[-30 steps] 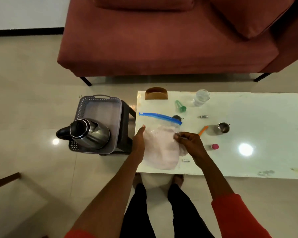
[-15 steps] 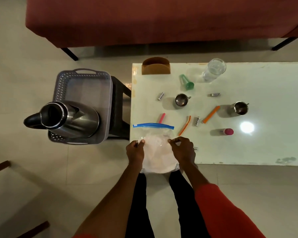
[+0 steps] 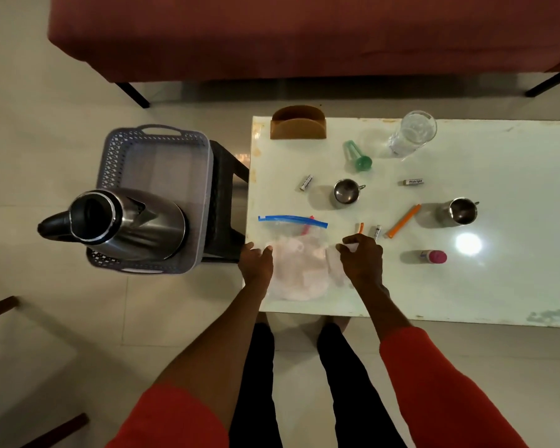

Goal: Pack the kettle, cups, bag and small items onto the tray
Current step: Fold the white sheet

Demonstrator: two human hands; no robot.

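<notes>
1. Head view: both hands are on the clear zip bag with the blue seal strip (image 3: 293, 253), which lies flat at the near left corner of the glossy white bench (image 3: 498, 270).
2. The left hand (image 3: 256, 263) pinches the bag's left edge; the right hand (image 3: 361, 260) has its fingers curled on the bag's right side, probably pinching the plastic, though the grip is partly hidden.
3. The steel kettle with a black handle (image 3: 126, 224) stands in the near end of the grey perforated plastic tray (image 3: 156, 137), which rests on a dark stool (image 3: 227, 202) just left of the bench.
4. Two small steel cups (image 3: 346, 192) (image 3: 459, 211) sit upright on the bench, well apart.
5. Around them lie small batteries (image 3: 306, 183), an orange clip (image 3: 404, 221), a pink-capped tube (image 3: 432, 256), a green plastic piece (image 3: 358, 156), a clear glass (image 3: 413, 134) and a brown holder (image 3: 298, 124).
</notes>
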